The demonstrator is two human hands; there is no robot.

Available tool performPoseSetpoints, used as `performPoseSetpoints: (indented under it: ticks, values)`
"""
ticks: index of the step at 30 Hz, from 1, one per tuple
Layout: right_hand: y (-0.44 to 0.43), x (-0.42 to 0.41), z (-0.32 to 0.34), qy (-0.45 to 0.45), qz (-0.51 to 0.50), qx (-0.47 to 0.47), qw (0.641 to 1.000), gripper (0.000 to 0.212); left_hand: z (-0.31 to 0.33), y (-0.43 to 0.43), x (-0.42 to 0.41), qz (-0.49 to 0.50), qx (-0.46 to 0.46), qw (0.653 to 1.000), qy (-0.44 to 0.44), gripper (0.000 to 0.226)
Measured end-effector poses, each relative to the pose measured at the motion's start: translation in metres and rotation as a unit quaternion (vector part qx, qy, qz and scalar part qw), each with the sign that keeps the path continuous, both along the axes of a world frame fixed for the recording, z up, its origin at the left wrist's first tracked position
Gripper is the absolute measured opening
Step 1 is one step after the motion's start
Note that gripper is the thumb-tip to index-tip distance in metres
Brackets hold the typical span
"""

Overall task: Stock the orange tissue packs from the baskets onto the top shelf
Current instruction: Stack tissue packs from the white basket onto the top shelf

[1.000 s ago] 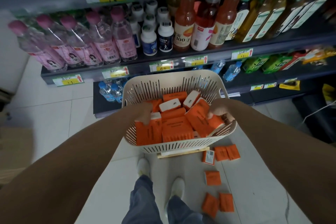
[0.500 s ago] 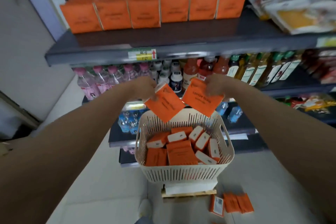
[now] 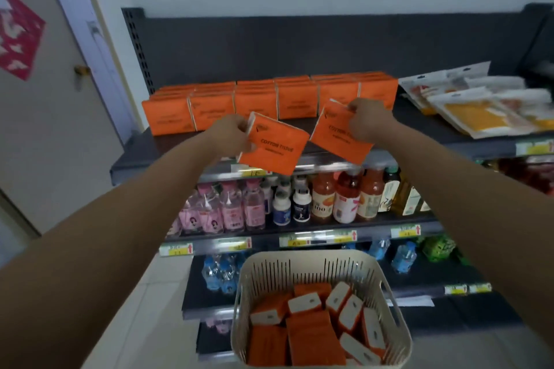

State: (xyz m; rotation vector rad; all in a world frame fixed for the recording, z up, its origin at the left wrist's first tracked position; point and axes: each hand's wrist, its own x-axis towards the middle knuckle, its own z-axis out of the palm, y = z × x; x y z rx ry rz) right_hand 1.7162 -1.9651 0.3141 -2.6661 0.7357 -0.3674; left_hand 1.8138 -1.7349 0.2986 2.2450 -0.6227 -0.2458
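My left hand (image 3: 232, 135) grips an orange tissue pack (image 3: 274, 145) by its upper left corner, in front of the top shelf's front edge. My right hand (image 3: 367, 120) pinches a second orange tissue pack (image 3: 335, 136) at its top right, also tilted, just over that edge. A row of orange packs (image 3: 260, 102) stands along the back of the dark top shelf (image 3: 141, 150). Below, a cream slatted basket (image 3: 302, 266) holds several more orange packs (image 3: 311, 335).
White and yellow flat packets (image 3: 485, 108) lie on the right part of the top shelf. Bottles (image 3: 323, 201) fill the shelf beneath, with water bottles lower down. A door (image 3: 45, 129) and its frame stand to the left.
Both hands lifted a pack each out of the basket and have risen to the top shelf's front edge. The view has tilted up from the basket to the shelf.
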Motion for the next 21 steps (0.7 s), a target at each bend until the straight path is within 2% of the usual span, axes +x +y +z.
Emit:
performPoseSetpoints:
  ticks: [4,11,16,21]
  values:
    - [-0.021,0.022,0.002,-0.016,-0.050,0.001,0.999,0.045,0.006,-0.019,0.030,0.003,-0.044,0.999,0.016,0.037]
    - [-0.050,0.066,0.003,-0.034,-0.092,-0.014,0.995,0.051,0.006,-0.058,0.078,-0.045,-0.106,0.987,0.113,0.039]
    - [-0.072,0.084,0.003,-0.042,-0.129,-0.029,0.990,0.059,0.000,-0.085,0.104,-0.025,-0.127,0.987,0.093,0.039]
    - [-0.090,0.093,-0.001,-0.045,-0.121,-0.024,0.991,0.058,-0.010,-0.104,0.115,0.028,-0.142,0.986,0.080,0.043]
